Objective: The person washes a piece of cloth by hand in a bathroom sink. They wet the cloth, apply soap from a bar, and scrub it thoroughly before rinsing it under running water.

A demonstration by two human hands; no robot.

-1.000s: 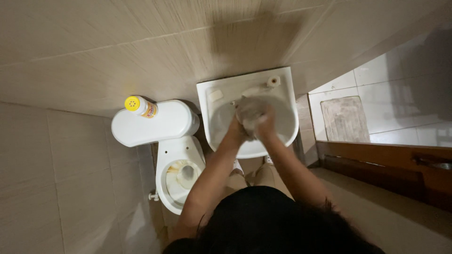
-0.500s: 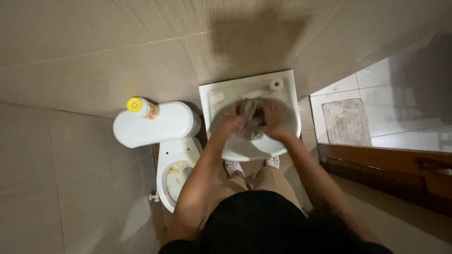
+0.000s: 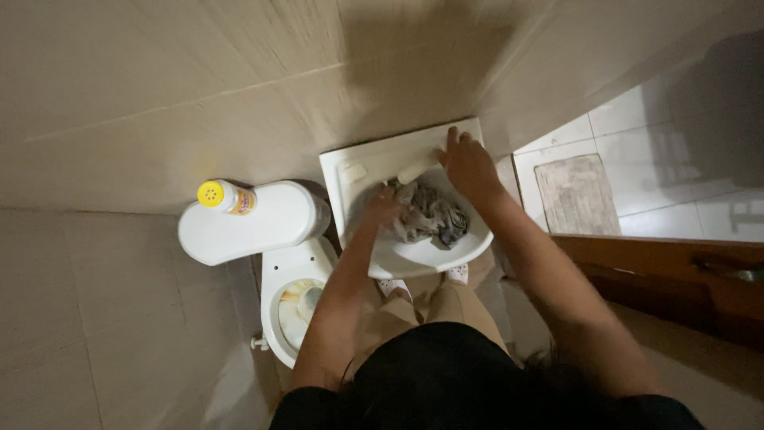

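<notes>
**Both hands at the sink, cloth in the bowl**

I stand over a white sink [image 3: 362,163] of smooth glazed ceramic, square along its back edge and rounded at the front. In its bowl lies a wet cloth [image 3: 430,213], grey and dark in patches, crumpled into soft folds. The heap has a long axis of sorts, running from the back left of the bowl towards the front right, with the darker end nearest the front right rim.

My left hand [image 3: 382,209] is down in the bowl at the cloth's left end, touching it. The fingers curl in against the fabric, but the picture is too dim and blurred for me to say whether they grip it or only press on it.

My right hand [image 3: 468,163] lies on the sink's back right corner, palm down, fingers spread and stretched towards the wall, closed on nothing. Just left of its fingertips, at the middle of the back edge, is a small pale rounded fitting [image 3: 416,170]; I cannot tell whether the hand touches it.

Left of the sink stands a toilet [image 3: 298,306], its oval bowl open, with a smooth white tank lid [image 3: 263,223] behind. On the lid's back left part lies a white bottle [image 3: 229,197] with a round yellow cap, on its side, cap pointing left. The wall is of large beige tiles with a faint streaked grain.
</notes>
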